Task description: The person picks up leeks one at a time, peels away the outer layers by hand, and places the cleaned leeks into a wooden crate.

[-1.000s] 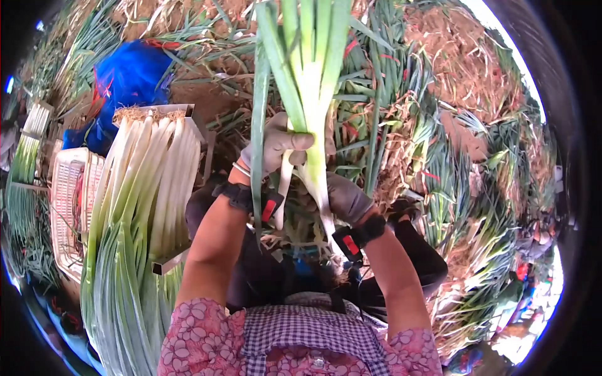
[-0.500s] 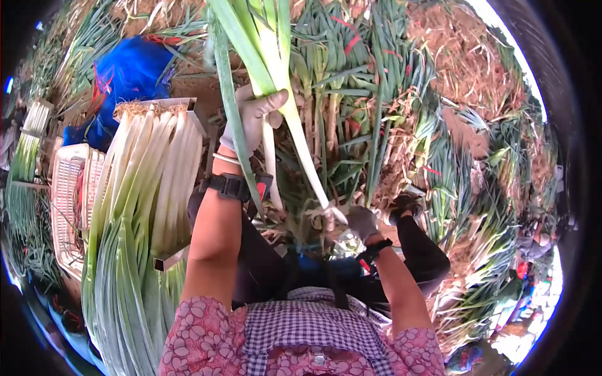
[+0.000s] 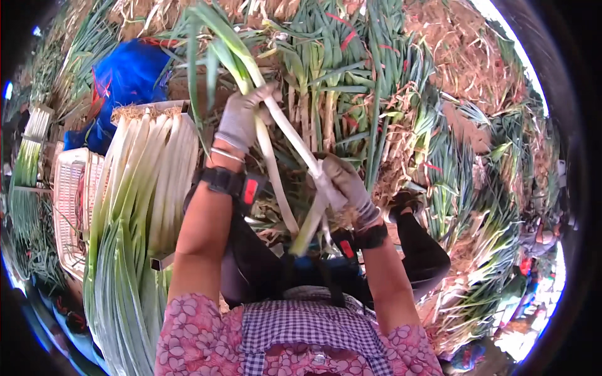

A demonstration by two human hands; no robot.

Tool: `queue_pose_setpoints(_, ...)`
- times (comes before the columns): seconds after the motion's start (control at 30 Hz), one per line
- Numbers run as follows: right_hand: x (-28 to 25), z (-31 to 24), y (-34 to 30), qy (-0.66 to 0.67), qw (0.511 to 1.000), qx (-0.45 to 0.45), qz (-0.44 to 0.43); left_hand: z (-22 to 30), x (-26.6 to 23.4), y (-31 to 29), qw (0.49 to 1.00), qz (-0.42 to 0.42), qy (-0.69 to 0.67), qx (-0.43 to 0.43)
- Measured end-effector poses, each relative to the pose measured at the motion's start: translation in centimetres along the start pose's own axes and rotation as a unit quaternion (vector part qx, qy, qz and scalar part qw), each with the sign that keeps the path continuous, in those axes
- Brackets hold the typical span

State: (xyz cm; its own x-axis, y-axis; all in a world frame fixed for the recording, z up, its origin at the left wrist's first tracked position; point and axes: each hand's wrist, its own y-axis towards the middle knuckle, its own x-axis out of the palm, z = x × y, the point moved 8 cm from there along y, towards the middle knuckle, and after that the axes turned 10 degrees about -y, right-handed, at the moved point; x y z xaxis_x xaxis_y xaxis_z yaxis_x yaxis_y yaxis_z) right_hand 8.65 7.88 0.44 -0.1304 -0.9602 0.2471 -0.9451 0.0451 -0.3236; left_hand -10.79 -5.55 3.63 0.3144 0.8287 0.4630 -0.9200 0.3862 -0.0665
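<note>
My left hand (image 3: 240,120), in a light grey glove, is closed round two long green onions just below where their leaves part. One green onion (image 3: 287,133) slants down to the right, to my right hand (image 3: 349,188). That gloved hand pinches its white lower end, close to the roots. A pale green strip of outer leaf (image 3: 308,227) hangs down beneath the right fingers. The second green onion (image 3: 274,178) dangles free from my left hand towards my lap. Whether the right fingers grip the stalk itself or only its outer skin cannot be made out.
Left of my arm, a thick bundle of trimmed green onions (image 3: 147,169) lies in a metal frame (image 3: 164,262). Beyond it stand a cream plastic basket (image 3: 61,207) and a blue bag (image 3: 130,72). Heaps of untrimmed green onions (image 3: 320,62) lie ahead and to the right.
My right hand has come up and taken hold of one stalk's lower end. A leaf strip now hangs below it. My left hand has tilted the green onions and their leaves to the left.
</note>
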Motion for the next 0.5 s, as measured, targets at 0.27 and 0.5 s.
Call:
queue_pose_setpoints(0.27, -2.5, 5.0, -6.7, 0.270, 0.962, 0.046, 0.023, -5.4, -0.7, 1.2, 0.982, 0.118, -0.096, -0.116)
queue_pose_setpoints(0.5, -3.2, 0.6, -13.1, -0.320, 0.925, 0.003, 0.204, -10.8, -3.3, 2.4, 0.969, 0.180, -0.059, -0.157)
